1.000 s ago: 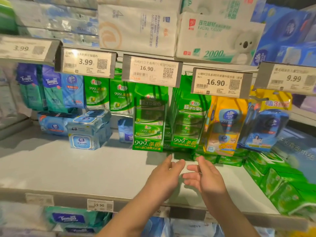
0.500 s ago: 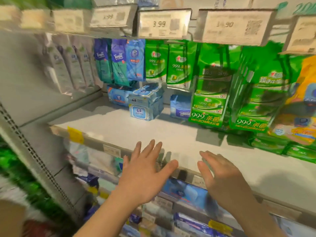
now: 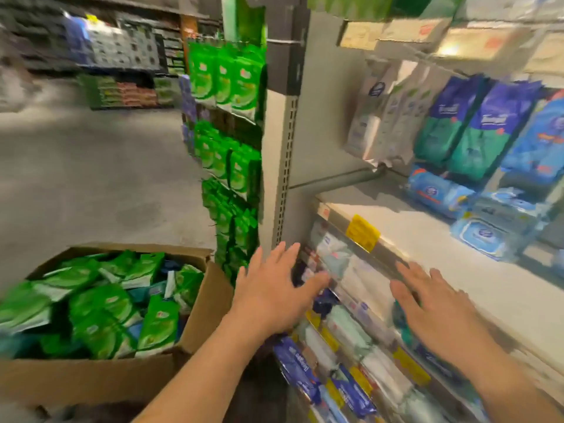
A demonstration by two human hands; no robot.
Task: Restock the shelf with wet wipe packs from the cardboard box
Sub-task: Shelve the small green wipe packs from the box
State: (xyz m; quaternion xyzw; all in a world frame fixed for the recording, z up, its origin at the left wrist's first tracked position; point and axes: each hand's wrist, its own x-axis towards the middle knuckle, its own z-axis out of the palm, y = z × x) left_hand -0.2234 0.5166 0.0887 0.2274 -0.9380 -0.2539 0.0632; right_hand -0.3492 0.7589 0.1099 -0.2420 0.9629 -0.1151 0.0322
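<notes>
An open cardboard box (image 3: 204, 309) stands at the lower left, filled with several green wet wipe packs (image 3: 103, 306). The white shelf (image 3: 427, 248) lies to the right. Blue packs (image 3: 439, 195) sit at its back. My left hand (image 3: 271, 291) hovers with fingers spread between the box and the shelf front, holding nothing. My right hand (image 3: 433, 306) is spread flat in front of the shelf edge, also empty. The view is blurred by motion.
A grey perforated upright (image 3: 285, 166) ends the shelving, with green packs (image 3: 225, 80) hanging on its side. Lower shelves hold blue and white packs (image 3: 345, 337). Grey aisle floor (image 3: 91, 172) stretches to the left, with far shelving behind.
The view has swung left and down from the shelf to the aisle, bringing the box into sight. Both hands have drawn back from the shelf, still empty and spread.
</notes>
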